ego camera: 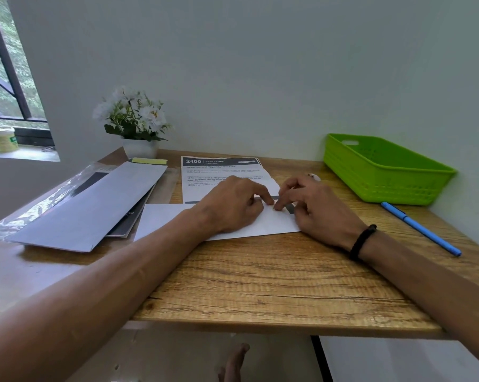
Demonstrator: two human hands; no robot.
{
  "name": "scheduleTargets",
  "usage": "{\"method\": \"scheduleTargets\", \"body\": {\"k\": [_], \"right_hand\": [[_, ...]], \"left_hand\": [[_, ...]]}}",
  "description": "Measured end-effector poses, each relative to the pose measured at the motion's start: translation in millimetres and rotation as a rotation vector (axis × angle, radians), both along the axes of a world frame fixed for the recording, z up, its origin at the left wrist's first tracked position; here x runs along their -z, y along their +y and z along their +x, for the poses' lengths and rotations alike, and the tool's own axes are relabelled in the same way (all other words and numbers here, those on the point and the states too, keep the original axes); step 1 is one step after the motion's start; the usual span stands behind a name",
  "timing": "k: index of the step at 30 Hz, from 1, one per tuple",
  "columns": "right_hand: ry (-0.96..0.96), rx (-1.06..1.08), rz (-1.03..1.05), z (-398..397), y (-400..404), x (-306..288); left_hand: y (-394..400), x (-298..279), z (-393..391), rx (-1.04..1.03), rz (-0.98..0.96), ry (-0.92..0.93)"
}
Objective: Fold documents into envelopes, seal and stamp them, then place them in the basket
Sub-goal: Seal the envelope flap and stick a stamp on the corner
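A printed document (219,172) lies mid-desk, with its near part folded up so the white back (164,219) shows. My left hand (233,205) rests on the folded part, its curled fingertips pinching the folded edge near the middle. My right hand (318,210), a black band at its wrist, meets it there and pinches the same edge with curled fingers. A stack of envelopes (95,205) lies to the left. The green basket (384,172) stands at the back right with nothing visible inside.
A blue pen (420,228) lies right of my right hand, in front of the basket. A small white object (314,177) peeks out behind my right hand. A potted flower (139,125) and yellow sticky notes (150,161) sit at the back left. The desk's front edge (260,323) is close.
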State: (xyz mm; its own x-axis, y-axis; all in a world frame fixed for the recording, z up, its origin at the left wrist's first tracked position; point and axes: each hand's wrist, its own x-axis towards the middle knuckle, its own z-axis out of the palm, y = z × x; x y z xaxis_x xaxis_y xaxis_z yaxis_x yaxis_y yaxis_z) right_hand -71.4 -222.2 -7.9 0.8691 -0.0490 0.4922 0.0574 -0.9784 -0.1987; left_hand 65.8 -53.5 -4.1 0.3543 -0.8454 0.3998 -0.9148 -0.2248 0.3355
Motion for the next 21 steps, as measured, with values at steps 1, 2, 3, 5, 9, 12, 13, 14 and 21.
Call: {"method": "scheduleTargets", "body": {"k": [1,2,3,5,9,12,13,14,21], "right_hand": [[-0.003,-0.018,0.023,-0.9,0.6,-1.0],[-0.009,-0.029,0.039,-1.5,1.3,-1.8],[-0.015,-0.038,0.045,-1.4,1.8,-2.1],[0.002,-0.046,0.032,-0.5,2.4,-2.0],[0.019,-0.021,0.081,0.8,0.7,-2.0],[-0.009,0.028,0.132,2.2,-0.4,-1.2],[-0.008,0.052,0.148,3.1,-1.4,-0.7],[-0.007,0.077,0.161,4.1,-2.8,0.0],[-0.066,0.211,0.337,6.4,-12.6,-1.8]], "left_hand": [[-0.1,0.4,0.5,0.000,-0.007,0.005],[0.0,1.1,1.1,0.001,-0.010,0.009],[-0.1,1.8,2.3,0.003,-0.009,0.012],[-0.5,3.0,4.1,0.008,-0.007,0.008],[-1.0,3.8,4.4,-0.007,-0.007,0.015],[0.8,2.3,6.2,-0.046,0.006,-0.023],[1.6,0.0,8.3,-0.067,0.017,-0.043],[3.5,-3.5,11.1,-0.092,0.034,-0.052],[31.2,-42.9,25.9,-0.186,0.463,0.144]]}}
